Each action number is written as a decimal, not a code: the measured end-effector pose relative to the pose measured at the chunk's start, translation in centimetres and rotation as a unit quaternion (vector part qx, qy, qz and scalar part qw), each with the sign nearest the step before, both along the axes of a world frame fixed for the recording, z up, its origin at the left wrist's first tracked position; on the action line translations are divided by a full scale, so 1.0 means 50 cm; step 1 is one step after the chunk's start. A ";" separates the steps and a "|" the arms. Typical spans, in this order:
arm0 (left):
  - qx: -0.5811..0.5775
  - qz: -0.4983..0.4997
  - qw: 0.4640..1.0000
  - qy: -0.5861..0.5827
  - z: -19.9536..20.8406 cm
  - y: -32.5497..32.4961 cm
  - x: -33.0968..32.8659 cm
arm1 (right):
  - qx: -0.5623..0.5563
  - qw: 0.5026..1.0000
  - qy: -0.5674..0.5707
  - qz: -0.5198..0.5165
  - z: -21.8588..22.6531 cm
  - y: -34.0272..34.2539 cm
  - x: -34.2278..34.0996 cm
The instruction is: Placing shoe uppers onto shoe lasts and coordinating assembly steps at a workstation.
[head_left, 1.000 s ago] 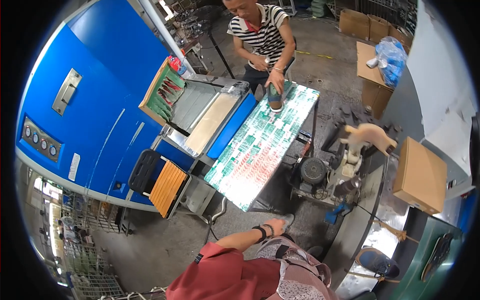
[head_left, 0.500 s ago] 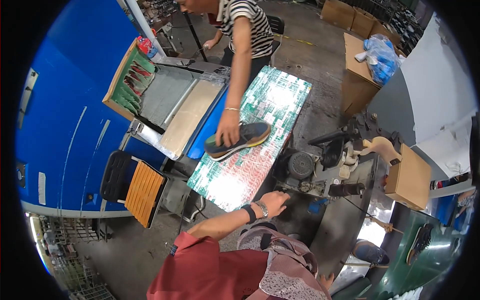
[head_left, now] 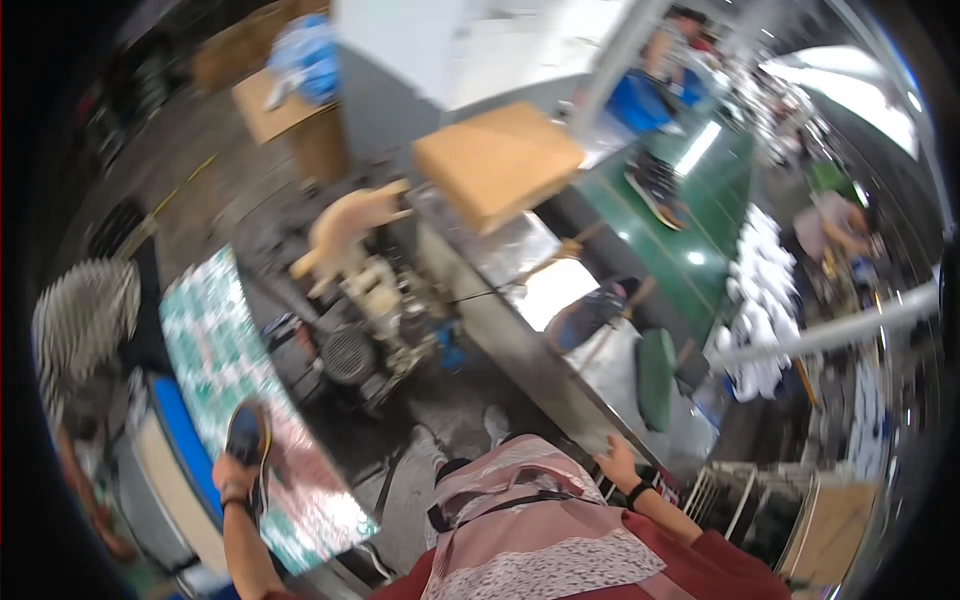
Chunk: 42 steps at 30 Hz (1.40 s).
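A dark shoe (head_left: 250, 432) with a pale sole edge lies on the shiny green-and-pink patterned table (head_left: 215, 330) at the left. My left hand (head_left: 234, 474) is closed around its near end. Toward the right, my right hand (head_left: 618, 464) hangs beside the edge of the metal bench (head_left: 600, 385), its fingers apart and nothing in them. On that bench rests a second dark shoe (head_left: 585, 318), with a green oblong piece (head_left: 655, 380) nearby. Motion blurs parts of the picture.
A motor (head_left: 347, 357) and machine parts stand between table and bench. A cardboard box (head_left: 500, 160) sits at the bench's far end. Another shoe (head_left: 655, 190) lies on a green surface. A co-worker in stripes (head_left: 88, 310) is beyond the table; wire racks (head_left: 735, 500) stand near right.
The view has swung to the right. The co-worker's hand has left the shoe, and my left hand has taken hold of it. My right hand now shows more fully.
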State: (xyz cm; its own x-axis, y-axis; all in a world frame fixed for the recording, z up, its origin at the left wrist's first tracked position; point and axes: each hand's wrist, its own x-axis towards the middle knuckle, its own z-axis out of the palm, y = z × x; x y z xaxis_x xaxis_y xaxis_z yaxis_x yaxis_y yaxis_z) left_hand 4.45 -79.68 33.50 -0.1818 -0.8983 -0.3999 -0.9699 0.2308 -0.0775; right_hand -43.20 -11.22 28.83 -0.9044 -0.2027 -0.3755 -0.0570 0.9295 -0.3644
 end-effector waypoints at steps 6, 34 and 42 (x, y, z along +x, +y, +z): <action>0.026 -0.071 0.997 -0.010 0.032 0.185 -0.099 | -0.068 0.992 -0.071 -0.084 -0.011 -0.042 -0.025; -0.188 -0.243 0.813 0.495 0.229 0.551 -0.750 | -0.534 0.791 -0.120 0.274 0.414 -0.747 -0.160; -0.097 -0.132 0.774 0.611 0.203 0.545 -0.749 | -0.390 0.789 0.160 0.448 0.483 -0.830 -0.094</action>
State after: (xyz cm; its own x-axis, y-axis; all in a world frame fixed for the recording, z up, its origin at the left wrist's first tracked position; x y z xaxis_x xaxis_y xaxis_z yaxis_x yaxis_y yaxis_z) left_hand -33.00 -52.45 43.66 -0.5053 -0.7870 0.3541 -0.2676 0.5330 0.8027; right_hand -47.90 -52.72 52.98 -0.2909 -0.8704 0.3973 -0.7677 -0.0355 -0.6398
